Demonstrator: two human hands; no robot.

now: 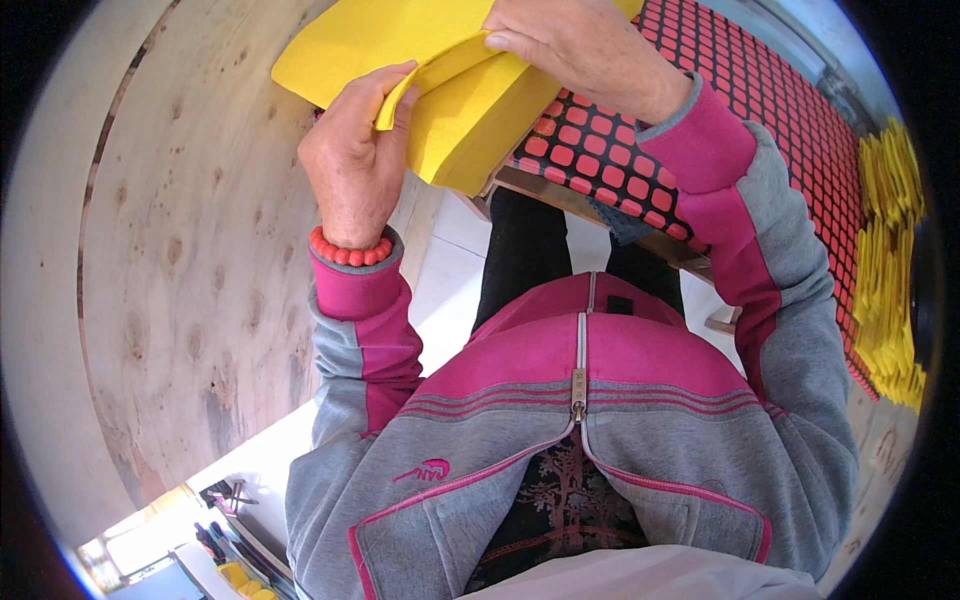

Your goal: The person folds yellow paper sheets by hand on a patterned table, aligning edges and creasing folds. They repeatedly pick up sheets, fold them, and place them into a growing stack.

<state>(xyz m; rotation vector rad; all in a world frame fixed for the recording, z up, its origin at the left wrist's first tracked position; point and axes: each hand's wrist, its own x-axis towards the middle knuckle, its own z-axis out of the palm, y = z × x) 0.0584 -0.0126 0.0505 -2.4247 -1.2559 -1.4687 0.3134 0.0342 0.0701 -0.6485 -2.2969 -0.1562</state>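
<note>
At the top of the head view, a yellow felt-like piece lies partly over the wooden board and partly over the patterned cloth. A narrow strip along it is folded up. My left hand, with a red bead bracelet at the wrist, pinches the near left end of this strip between thumb and fingers. Farther up and to the right, my right hand grips the same strip with its thumb on top. The right fingertips are partly hidden, and the far side of the yellow piece runs out of view.
A pale wooden board fills the left. On the right is a table with a red-and-black patterned cloth. Several stacked yellow pieces sit at its far right edge. Small yellow things lie low at the left.
</note>
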